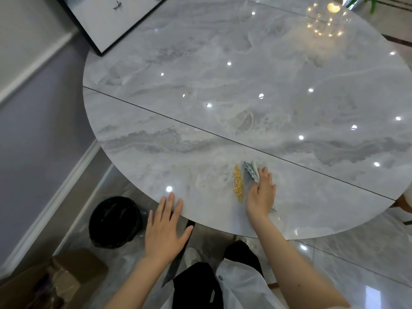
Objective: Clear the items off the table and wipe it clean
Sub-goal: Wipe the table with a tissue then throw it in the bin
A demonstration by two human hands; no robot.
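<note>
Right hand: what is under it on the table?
A pale, pleated cloth lies under the right hand, sticking out past the fingertips, beside a line of yellow crumbs. The part beneath the palm is hidden.

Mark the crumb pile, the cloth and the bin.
crumb pile [238, 183], head view, middle of the yellow heap
cloth [252, 171], head view, pleated part beside the fingers
bin [114, 221], head view, black liner inside
</note>
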